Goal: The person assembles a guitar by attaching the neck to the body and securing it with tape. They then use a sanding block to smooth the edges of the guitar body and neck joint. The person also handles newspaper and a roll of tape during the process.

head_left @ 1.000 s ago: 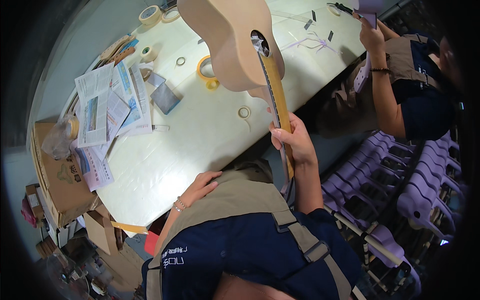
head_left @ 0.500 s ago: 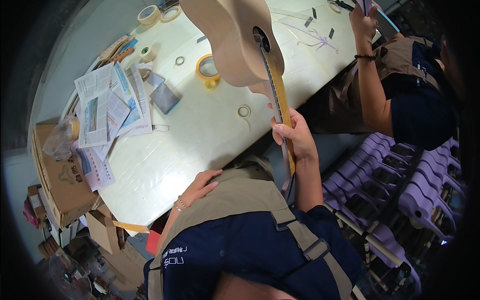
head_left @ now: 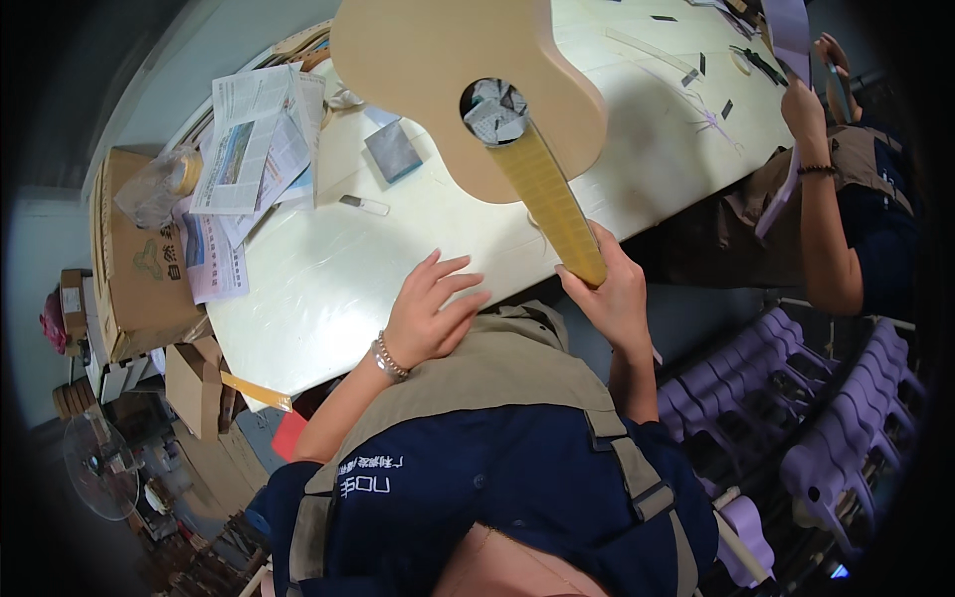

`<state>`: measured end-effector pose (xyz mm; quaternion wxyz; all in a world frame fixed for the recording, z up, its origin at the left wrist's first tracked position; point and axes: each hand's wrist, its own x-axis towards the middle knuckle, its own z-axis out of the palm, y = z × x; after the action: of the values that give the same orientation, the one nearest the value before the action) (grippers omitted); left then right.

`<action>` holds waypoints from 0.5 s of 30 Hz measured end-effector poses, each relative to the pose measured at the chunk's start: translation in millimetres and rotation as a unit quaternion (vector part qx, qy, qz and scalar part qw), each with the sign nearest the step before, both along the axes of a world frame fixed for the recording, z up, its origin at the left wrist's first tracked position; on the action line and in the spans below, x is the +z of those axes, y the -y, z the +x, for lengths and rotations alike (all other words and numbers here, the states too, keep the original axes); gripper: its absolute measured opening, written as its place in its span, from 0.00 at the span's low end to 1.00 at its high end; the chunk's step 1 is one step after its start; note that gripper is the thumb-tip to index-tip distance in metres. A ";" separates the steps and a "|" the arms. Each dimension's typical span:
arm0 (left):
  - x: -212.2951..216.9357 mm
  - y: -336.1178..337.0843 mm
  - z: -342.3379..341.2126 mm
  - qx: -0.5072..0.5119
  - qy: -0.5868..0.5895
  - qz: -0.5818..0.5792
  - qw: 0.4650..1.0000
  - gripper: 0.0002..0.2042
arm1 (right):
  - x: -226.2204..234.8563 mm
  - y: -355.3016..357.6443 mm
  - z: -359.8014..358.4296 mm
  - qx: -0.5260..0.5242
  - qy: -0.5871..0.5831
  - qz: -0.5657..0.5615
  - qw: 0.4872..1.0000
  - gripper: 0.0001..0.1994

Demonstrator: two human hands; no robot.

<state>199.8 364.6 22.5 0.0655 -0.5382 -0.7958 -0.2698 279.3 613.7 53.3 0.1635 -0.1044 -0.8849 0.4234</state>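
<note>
A bare-wood guitar (head_left: 428, 60) is face up over the far part of the work table, its neck slanting toward me. Yellow tape (head_left: 542, 189) covers the fretboard, and crumpled newspaper (head_left: 495, 111) fills the sound hole. My right hand (head_left: 615, 298) is closed around the end of the neck, near the table's front edge. My left hand (head_left: 430, 308) holds nothing; its fingers are spread above the front edge of the table, close to my apron. The far end of the guitar body is cut off by the picture's upper rim.
Newspaper sheets (head_left: 234, 179), a grey square sheet (head_left: 394, 151) and a cardboard box (head_left: 149, 259) are at the left of the white table (head_left: 288, 328). On the right, a co-worker (head_left: 831, 219) handles a purple piece. Purple curved pieces (head_left: 736, 358) hang in rows at lower right.
The guitar has turned from edge-on so that its front faces up, its neck end moving slightly right. My left hand has risen from my apron, fingers spreading.
</note>
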 end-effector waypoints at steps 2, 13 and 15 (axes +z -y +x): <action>23.3 -15.5 2.4 -0.006 -0.149 -0.003 0.989 0.20 | 3.1 10.9 -1.8 0.022 -0.018 0.042 0.999 0.25; 65.1 14.6 -58.5 0.110 -0.047 -0.007 0.993 0.20 | 29.2 96.2 -11.1 0.140 -0.396 0.243 0.874 0.05; 75.8 44.4 -84.1 0.213 -0.098 0.108 0.966 0.21 | 10.3 110.1 -11.1 0.144 -0.327 0.212 0.910 0.04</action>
<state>115.7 320.2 98.3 0.2570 -0.3702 -0.8477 -0.2798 268.2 503.6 63.6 0.3990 0.2057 -0.8563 0.2553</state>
